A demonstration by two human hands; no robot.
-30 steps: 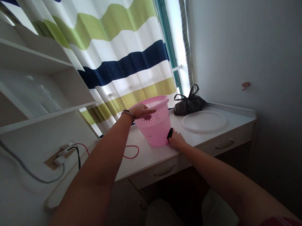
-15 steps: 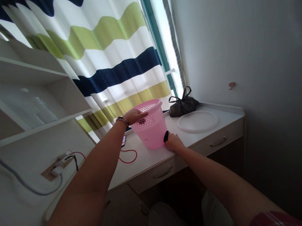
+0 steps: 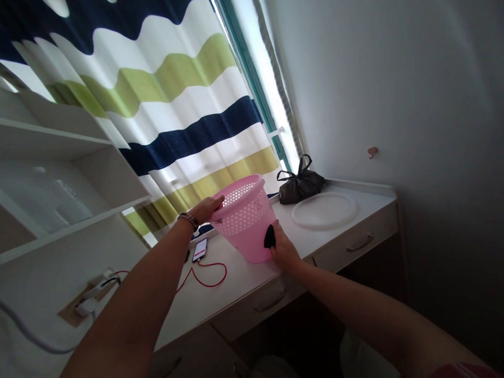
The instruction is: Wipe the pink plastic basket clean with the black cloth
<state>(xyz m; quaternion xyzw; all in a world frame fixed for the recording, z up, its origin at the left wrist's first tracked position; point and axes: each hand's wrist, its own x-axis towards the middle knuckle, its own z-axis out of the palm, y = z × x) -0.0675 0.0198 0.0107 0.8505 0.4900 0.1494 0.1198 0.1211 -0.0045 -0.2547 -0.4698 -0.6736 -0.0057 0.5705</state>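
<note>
A pink plastic wastebasket [image 3: 254,233], its upper band pierced with holes, stands slightly tilted on the white desk [image 3: 239,300]. My left hand [image 3: 207,209] is closed over the left side of its rim, a beaded bracelet on the wrist. At the lower right of the basket, my right hand [image 3: 285,249] pinches a small black cloth [image 3: 269,236] against the outer wall. The cloth's exact kind is hard to make out.
A tied black plastic bag [image 3: 301,185] and a white ring [image 3: 325,210] lie to the right on the desk. Left of the basket is a phone [image 3: 200,249] with a red cable [image 3: 214,286]. A shelf [image 3: 66,225] juts out at left.
My left hand has shifted left along the rim, and the basket has turned a little. The black cloth in my right hand sits slightly further left on the wall. The view has moved.
</note>
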